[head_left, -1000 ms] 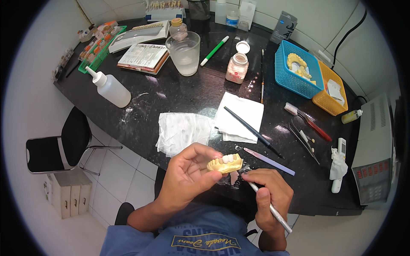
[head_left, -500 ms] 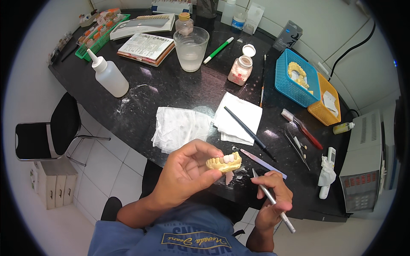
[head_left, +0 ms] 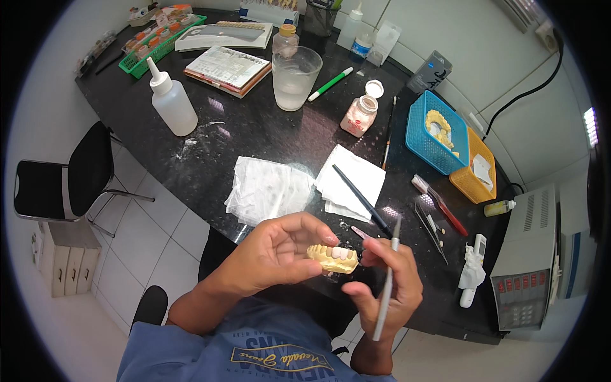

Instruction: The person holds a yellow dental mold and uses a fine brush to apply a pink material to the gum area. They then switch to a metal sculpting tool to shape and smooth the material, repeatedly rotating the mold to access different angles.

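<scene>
- We found the black worktop (head_left: 254, 134) set out with supplies, a white tissue (head_left: 264, 191) lying just beyond the left hand (head_left: 270, 251)
- We recorded that hand as clamped on the yellow cast (head_left: 331, 263), thumb to the near side and fingers to the far side
- We recorded the right hand (head_left: 400, 277) just beside the cast's right end, its thumb spread apart from the fingers, with the metal tool (head_left: 386, 296) lodged across them; we could not tell whether a fingertip touched the cast
- We saw the tool's tip pointing away from the person, clear of the cast; in our judgement, further tool work called for turning it round within the fingers
- We located the cast raised before the person, over the worktop's near edge, its tooth row uppermost; we judged the step in hand to be steadying and checking it
- We observed the white teeth (head_left: 340, 253) facing the person, and considered that a firm left grip was needed to protect them
</scene>
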